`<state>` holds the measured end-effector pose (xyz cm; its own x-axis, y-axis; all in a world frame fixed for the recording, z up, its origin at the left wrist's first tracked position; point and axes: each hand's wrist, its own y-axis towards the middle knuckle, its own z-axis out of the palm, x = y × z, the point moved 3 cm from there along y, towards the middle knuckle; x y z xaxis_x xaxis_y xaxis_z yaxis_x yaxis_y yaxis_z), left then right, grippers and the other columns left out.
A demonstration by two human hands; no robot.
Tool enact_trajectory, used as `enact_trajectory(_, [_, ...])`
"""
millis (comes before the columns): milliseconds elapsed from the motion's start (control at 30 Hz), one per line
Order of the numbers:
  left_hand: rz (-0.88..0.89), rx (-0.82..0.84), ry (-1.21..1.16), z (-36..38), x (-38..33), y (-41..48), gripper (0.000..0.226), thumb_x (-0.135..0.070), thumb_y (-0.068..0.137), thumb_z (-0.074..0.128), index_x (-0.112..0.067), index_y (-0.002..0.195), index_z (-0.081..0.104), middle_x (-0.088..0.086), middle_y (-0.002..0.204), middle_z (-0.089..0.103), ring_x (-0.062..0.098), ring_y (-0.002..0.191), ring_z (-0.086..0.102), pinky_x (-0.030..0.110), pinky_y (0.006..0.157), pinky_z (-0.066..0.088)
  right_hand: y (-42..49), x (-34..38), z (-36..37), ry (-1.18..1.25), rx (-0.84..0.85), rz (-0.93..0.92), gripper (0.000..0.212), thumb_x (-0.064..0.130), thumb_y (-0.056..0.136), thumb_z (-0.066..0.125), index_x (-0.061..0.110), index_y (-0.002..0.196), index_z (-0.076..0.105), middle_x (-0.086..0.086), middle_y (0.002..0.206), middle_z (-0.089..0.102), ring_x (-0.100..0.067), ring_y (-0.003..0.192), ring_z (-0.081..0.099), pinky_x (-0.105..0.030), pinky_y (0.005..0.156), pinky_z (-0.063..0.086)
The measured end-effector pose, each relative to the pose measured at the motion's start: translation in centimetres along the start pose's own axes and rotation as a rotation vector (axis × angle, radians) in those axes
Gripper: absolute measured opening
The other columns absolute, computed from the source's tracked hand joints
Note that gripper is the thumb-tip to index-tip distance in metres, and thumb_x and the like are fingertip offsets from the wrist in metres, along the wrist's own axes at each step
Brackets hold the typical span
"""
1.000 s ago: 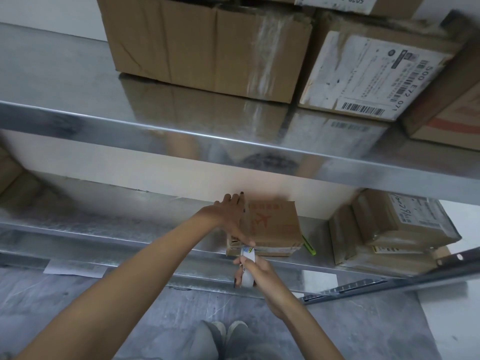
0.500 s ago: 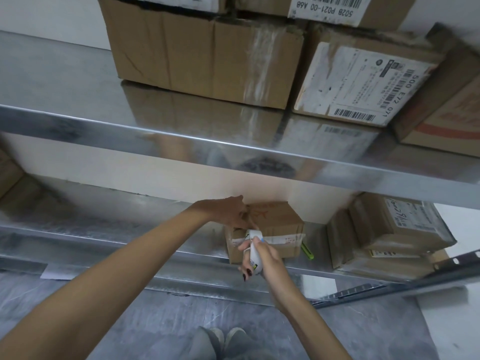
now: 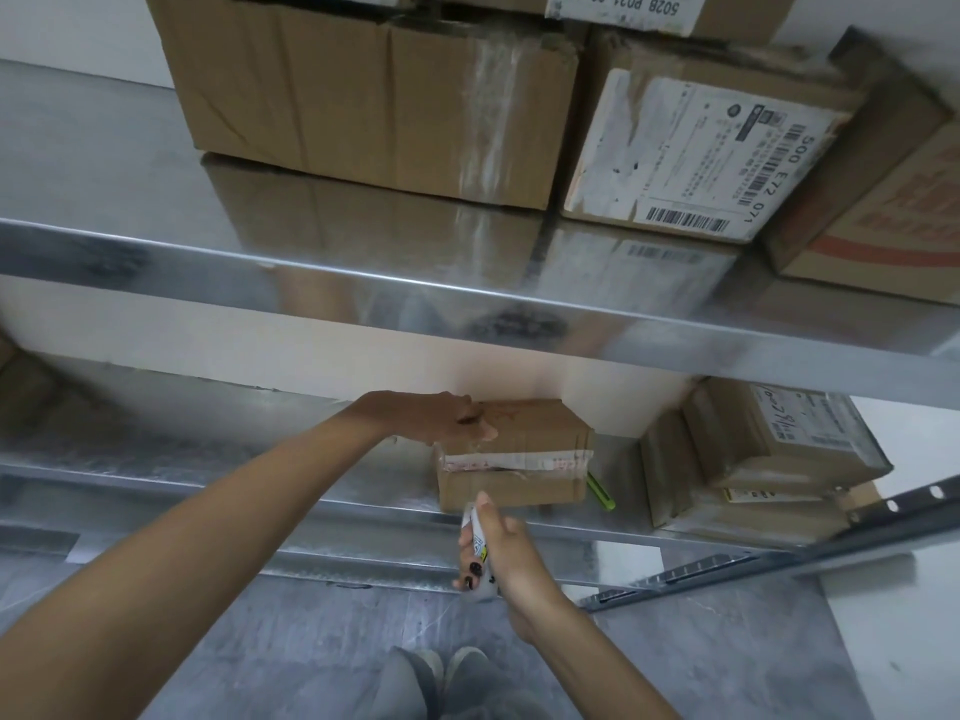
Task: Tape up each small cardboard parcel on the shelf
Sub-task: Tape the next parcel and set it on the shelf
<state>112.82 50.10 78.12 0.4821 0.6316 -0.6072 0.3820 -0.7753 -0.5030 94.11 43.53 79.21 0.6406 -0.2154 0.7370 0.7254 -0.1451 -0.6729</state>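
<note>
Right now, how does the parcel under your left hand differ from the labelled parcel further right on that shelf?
The small parcel, under the left hand, stands alone at the lower shelf edge; the labelled parcel sits atop another box. The small parcel has a white printed strip across its front; the labelled parcel has a white label on top. Both are brown cardboard. The right hand holds a white tool below the small parcel.

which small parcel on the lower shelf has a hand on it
The lone parcel at the front edge of the shelf, white tape across its face: the left hand rests on top. The stacked parcels to its right are untouched.
</note>
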Motion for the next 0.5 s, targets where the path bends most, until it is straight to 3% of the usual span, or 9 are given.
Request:
enact_trajectory(100, [-0.002, -0.057, 0.076, 0.5, -0.2, -0.1, 0.068, -0.067, 0.091, 0.027, -0.011, 0.123, 0.049, 0.009, 0.101, 0.059, 0.022, 0.091, 0.056, 0.043, 0.093, 0.046, 1.1, -0.7, 0.5, -0.063, -0.046, 0.001, 0.053, 0.042, 0.099, 0.037, 0.007, 0.062, 0.050, -0.007, 0.050, 0.042, -0.014, 0.037, 0.041, -0.023, 0.045, 0.044])
enact_trajectory(167, [-0.013, -0.109, 0.117, 0.7, -0.1, -0.2, 0.068, -0.066, 0.091, 0.025, -0.011, 0.121, 0.051, 0.012, 0.102, 0.061, 0.026, 0.092, 0.060, 0.046, 0.090, 0.048, 1.8, -1.1, 0.6, -0.125, -0.074, -0.031, 0.055, 0.043, 0.099, 0.037, 0.008, 0.059, 0.052, -0.007, 0.050, 0.044, -0.015, 0.040, 0.043, -0.030, 0.053, 0.045])
enact_trajectory(267, [-0.021, -0.154, 0.094, 0.5, 0.1, -0.6, 0.064, -0.069, 0.091, 0.027, -0.022, 0.126, 0.052, 0.003, 0.104, 0.062, 0.019, 0.092, 0.060, 0.042, 0.087, 0.049, 2.1, -1.1, 0.6, -0.106, -0.070, -0.043, 0.054, 0.040, 0.100, 0.036, 0.006, 0.061, 0.049, -0.006, 0.045, 0.042, -0.017, 0.037, 0.041, -0.028, 0.047, 0.043])
enact_trajectory(400, [-0.017, -0.135, -0.028, 0.0, -0.1, -0.7, 0.083, -0.083, 0.078, 0.027, -0.026, 0.133, 0.052, -0.001, 0.103, 0.065, 0.017, 0.090, 0.064, 0.035, 0.076, 0.057, 1.6, -1.9, 0.8, -0.159, -0.061, -0.004, 0.062, 0.053, 0.096, 0.033, 0.007, 0.058, 0.049, -0.005, 0.041, 0.044, -0.015, 0.033, 0.043, -0.023, 0.044, 0.045])
enact_trajectory(500, [-0.028, -0.128, -0.069, -0.1, -0.4, -0.7, 0.060, -0.065, 0.092, 0.035, -0.025, 0.135, 0.050, -0.002, 0.105, 0.062, 0.018, 0.090, 0.064, 0.032, 0.072, 0.059, 1.6, -2.7, 0.9, -0.193, -0.078, 0.015, 0.065, 0.058, 0.095, 0.031, 0.007, 0.058, 0.049, -0.004, 0.040, 0.042, -0.013, 0.033, 0.041, -0.025, 0.046, 0.045])
